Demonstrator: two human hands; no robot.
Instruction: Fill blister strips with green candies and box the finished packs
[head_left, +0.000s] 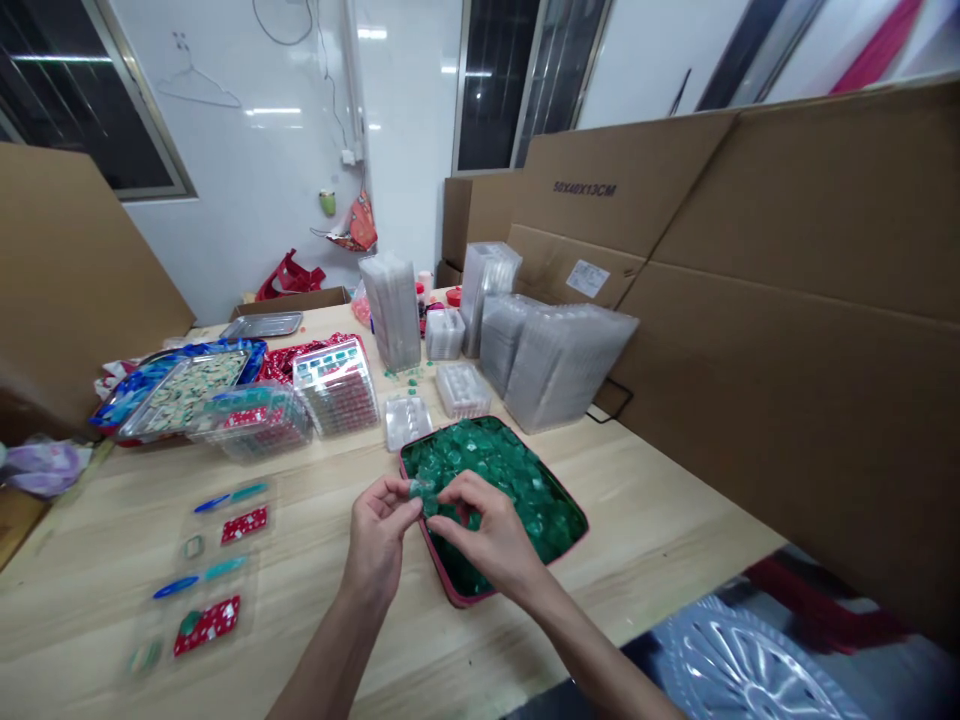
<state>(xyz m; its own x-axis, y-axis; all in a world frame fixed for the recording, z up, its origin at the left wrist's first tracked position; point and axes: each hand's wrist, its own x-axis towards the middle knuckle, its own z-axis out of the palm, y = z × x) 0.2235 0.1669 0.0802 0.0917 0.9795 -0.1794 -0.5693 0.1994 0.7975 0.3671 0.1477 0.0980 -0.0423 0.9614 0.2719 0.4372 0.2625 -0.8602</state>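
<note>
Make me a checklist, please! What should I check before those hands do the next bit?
1. Left hand pinching a green piece: ok.
2. Right hand touching it too: cannot tell; its fingertips are very close.
3. More green pieces in the tray: ok, lots.
4. Another green piece on the nearer red packet, at the left: ok.
5. One on the farther red packet: not ok, none shows there.

A small, translucent green piece (426, 500) is held at the nine o'clock side of a red-rimmed tray (459, 602) full of loose green pieces (487, 455).
</note>
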